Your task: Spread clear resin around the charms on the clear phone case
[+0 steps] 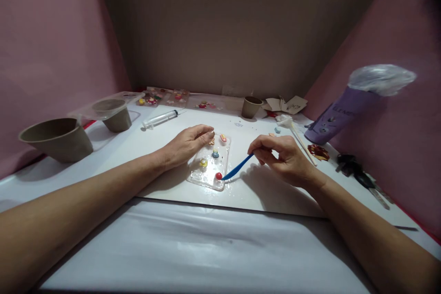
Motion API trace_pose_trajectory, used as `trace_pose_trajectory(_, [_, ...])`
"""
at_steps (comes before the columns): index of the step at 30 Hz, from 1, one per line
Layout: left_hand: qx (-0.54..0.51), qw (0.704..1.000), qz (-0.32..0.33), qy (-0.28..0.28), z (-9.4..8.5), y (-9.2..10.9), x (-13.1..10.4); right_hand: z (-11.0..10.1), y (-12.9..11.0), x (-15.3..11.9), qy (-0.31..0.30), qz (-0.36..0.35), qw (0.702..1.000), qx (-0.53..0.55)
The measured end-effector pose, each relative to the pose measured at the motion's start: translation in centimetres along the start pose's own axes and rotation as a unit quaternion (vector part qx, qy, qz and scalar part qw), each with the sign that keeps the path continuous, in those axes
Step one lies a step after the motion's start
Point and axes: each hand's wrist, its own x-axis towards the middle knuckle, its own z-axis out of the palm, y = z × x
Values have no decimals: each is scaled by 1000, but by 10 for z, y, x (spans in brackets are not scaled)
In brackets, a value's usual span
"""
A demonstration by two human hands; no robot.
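A clear phone case (209, 175) lies on the white board, with small charms stuck on it: a red ball (218, 176), a yellow one (203, 163), a blue one (215, 153) and a pinkish one (223, 138). My left hand (189, 144) is closed over the upper left edge of the case, its fingertips partly covering another charm. Between thumb and fingers, my right hand (280, 158) pinches a blue plastic knife (237, 168). The knife's tip touches or nearly touches the red ball at the near right corner of the case.
To the left stand two brown pots (57, 140) and a syringe (160, 120). Decorated clear cases (177, 98) and a small brown pot (251, 107) sit behind. On the right are a wooden stick (303, 142), a purple container (344, 112) topped with plastic, and a black-handled tool (360, 174).
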Motion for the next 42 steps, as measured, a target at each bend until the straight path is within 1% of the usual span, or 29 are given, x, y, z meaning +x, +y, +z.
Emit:
trace_pose_trajectory(11, [9, 1000, 8, -3, 1, -2, 0, 3, 0, 0, 3, -1, 1000, 1])
trace_pose_trajectory(19, [18, 1000, 12, -6, 1, -5, 0, 4, 0, 0, -5, -2, 1000, 5])
trace_pose_trajectory(32, [65, 997, 43, -19, 1, -3, 0, 4, -1, 0, -11, -1, 1000, 10])
trace_pose_trajectory(42, [90, 993, 70, -19, 1, -7, 1, 5, -3, 0, -11, 0, 1000, 6])
